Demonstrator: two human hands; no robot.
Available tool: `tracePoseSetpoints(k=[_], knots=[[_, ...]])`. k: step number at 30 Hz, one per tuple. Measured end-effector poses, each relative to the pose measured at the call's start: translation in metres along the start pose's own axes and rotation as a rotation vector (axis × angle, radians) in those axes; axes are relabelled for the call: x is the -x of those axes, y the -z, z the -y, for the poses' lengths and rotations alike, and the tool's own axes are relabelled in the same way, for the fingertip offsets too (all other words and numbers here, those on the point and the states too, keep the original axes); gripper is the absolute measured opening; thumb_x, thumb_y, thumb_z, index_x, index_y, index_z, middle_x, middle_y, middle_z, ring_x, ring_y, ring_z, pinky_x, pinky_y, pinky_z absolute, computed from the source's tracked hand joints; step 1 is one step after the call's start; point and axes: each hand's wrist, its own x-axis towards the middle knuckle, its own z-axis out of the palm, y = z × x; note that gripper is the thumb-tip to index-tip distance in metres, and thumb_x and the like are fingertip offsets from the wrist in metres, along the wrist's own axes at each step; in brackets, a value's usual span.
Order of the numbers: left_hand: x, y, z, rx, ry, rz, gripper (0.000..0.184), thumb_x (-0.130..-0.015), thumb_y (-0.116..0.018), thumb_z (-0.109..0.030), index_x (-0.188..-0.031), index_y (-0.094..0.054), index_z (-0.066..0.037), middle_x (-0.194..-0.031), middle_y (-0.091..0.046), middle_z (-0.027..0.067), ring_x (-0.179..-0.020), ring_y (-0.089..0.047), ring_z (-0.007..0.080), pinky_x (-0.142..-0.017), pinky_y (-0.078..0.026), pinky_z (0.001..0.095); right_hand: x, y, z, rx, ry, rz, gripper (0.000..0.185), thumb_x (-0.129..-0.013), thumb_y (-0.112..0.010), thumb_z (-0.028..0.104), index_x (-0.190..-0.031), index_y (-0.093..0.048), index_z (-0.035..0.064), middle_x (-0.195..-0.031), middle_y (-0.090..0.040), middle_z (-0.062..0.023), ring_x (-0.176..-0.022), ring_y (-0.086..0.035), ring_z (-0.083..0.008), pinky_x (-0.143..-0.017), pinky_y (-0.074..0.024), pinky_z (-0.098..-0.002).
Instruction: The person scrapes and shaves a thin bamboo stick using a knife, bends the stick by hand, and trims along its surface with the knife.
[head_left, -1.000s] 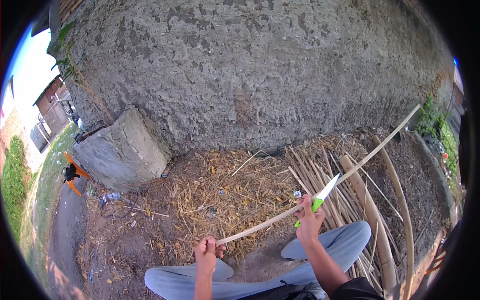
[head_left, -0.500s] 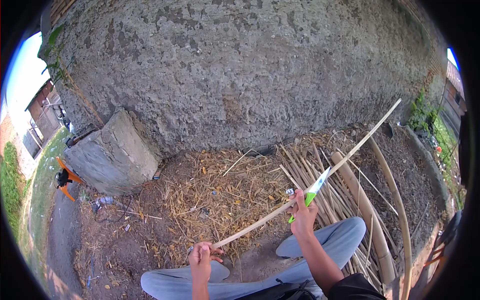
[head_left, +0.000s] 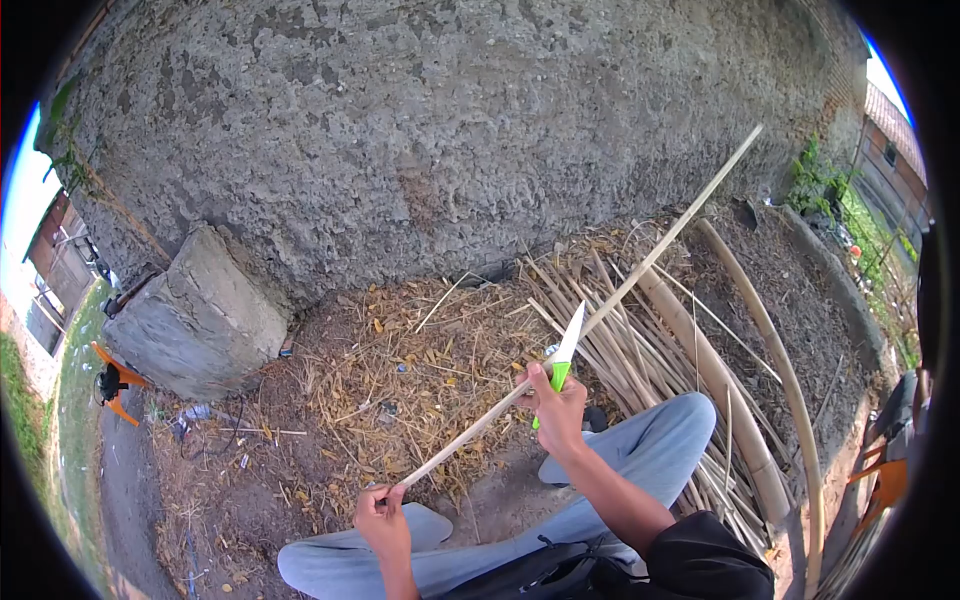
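Observation:
My left hand (head_left: 383,522) is closed on the near end of a long, pale bamboo strip (head_left: 462,440), low over my bent leg. The strip slants up and away to the right, its far end in front of the wall. My right hand (head_left: 560,420) grips a knife (head_left: 570,338) by its bright green handle, with the pale blade pointing up beside the strip. Thumb and fingers of that hand also lie against the strip. Whether the blade's edge touches the bamboo, I cannot tell.
A pile of split bamboo strips (head_left: 612,345) lies right of my hands, beside a thick bamboo pole (head_left: 715,370) and a curved pole (head_left: 768,335). A rough wall (head_left: 420,120) rises ahead. At left stands a concrete block (head_left: 205,315), near an orange object (head_left: 122,375). Dry leaves (head_left: 370,370) cover the ground.
My right hand has tilted the knife more upright, and the strip now slants more steeply. The whole view has shifted, moving the surroundings slightly left. Both hands keep their hold.

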Motion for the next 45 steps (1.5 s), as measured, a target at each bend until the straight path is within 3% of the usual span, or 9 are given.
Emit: tracePoseSetpoints(k=[4,6,9,13,16,18,21,27,45], knots=[[-0.012,-0.003,-0.097,-0.727,-0.455,-0.232,0.041,-0.086,-0.078,-0.021,-0.116,-0.059,-0.001,-0.100,-0.067,0.0180,-0.085,-0.065,0.0335,-0.077,-0.052,0.0480,0.004,-0.006,0.000,0.068,0.058,0.046,0.018,-0.097,-0.067,0.017,-0.102,-0.067,-0.0009,-0.091,-0.069,-0.0086,-0.082,-0.070,-0.0153,-0.063,-0.0622,-0.0311],[-0.019,-0.011,-0.096,-0.476,-0.655,0.052,0.049,-0.088,-0.075,-0.033,-0.123,-0.059,-0.002,-0.095,-0.069,0.0198,-0.090,-0.064,0.0435,-0.081,-0.051,0.0535,0.005,-0.012,0.003,0.067,0.038,0.059,0.018,-0.097,-0.067,0.017,-0.102,-0.067,-0.0001,-0.090,-0.069,-0.0097,-0.081,-0.069,-0.0150,-0.063,-0.0617,-0.0317],[-0.014,-0.031,-0.091,-0.283,-0.257,0.443,0.046,-0.092,-0.069,-0.038,-0.119,-0.060,-0.002,-0.089,-0.068,0.0192,-0.085,-0.064,0.0423,-0.077,-0.051,0.0521,0.000,-0.015,0.010,0.069,0.049,0.069,0.020,-0.097,-0.067,0.018,-0.104,-0.067,0.0000,-0.089,-0.069,-0.0108,-0.079,-0.067,-0.0140,-0.062,-0.0611,-0.0325],[-0.015,-0.041,-0.083,0.174,0.139,0.710,0.024,-0.102,-0.057,-0.020,-0.106,-0.067,0.001,-0.067,-0.059,0.0043,-0.058,-0.056,0.0133,-0.054,-0.044,0.0307,-0.008,-0.015,0.027,0.274,0.075,0.198,0.031,-0.099,-0.064,0.022,-0.115,-0.064,-0.0044,-0.097,-0.071,-0.0111,-0.083,-0.070,-0.0175,-0.060,-0.0586,-0.0296],[-0.010,-0.048,-0.063,0.270,0.107,0.579,0.021,-0.103,-0.055,-0.014,-0.104,-0.067,0.003,-0.067,-0.055,-0.0008,-0.060,-0.050,0.0054,-0.054,-0.040,0.0244,-0.006,-0.002,0.031,0.727,0.345,0.353,0.039,-0.099,-0.064,0.025,-0.126,-0.061,-0.0032,-0.100,-0.070,-0.0156,-0.081,-0.071,-0.0239,-0.059,-0.0550,-0.0291],[-0.006,-0.048,-0.058,0.351,0.160,0.567,0.023,-0.103,-0.055,-0.016,-0.106,-0.068,0.003,-0.066,-0.053,-0.0024,-0.058,-0.046,0.0049,-0.053,-0.038,0.0237,0.002,0.003,0.030,1.148,0.776,0.357,0.048,-0.095,-0.067,0.030,-0.131,-0.058,0.0005,-0.098,-0.066,-0.0211,-0.078,-0.069,-0.0324,-0.056,-0.0520,-0.0340],[0.002,-0.046,-0.046,0.435,0.240,0.517,0.026,-0.104,-0.055,-0.019,-0.106,-0.068,0.003,-0.065,-0.051,-0.0040,-0.056,-0.042,0.0037,-0.051,-0.035,0.0227,0.010,0.033,-0.004,1.056,0.839,0.300,0.047,-0.095,-0.067,0.031,-0.132,-0.059,0.0028,-0.092,-0.066,-0.0181,-0.074,-0.069,-0.0312,-0.056,-0.0519,-0.0384],[0.012,-0.030,-0.038,0.422,0.337,0.369,0.029,-0.106,-0.051,-0.021,-0.101,-0.067,0.003,-0.062,-0.049,-0.0032,-0.051,-0.040,0.0025,-0.047,-0.032,0.0215,0.013,0.052,-0.023,1.214,0.563,0.301,0.035,-0.094,-0.067,0.022,-0.124,-0.065,0.0062,-0.087,-0.071,-0.0129,-0.062,-0.068,-0.0298,-0.053,-0.0509,-0.0365],[0.030,-0.026,-0.038,0.497,0.483,0.406,0.031,-0.107,-0.047,-0.023,-0.106,-0.064,0.003,-0.062,-0.050,-0.0013,-0.047,-0.039,0.0041,-0.042,-0.031,0.0219,0.074,0.007,-0.029,0.956,0.653,0.676,0.035,-0.088,-0.074,0.019,-0.121,-0.069,0.0078,-0.078,-0.069,-0.0099,-0.054,-0.061,-0.0226,-0.047,-0.0483,-0.0344]])
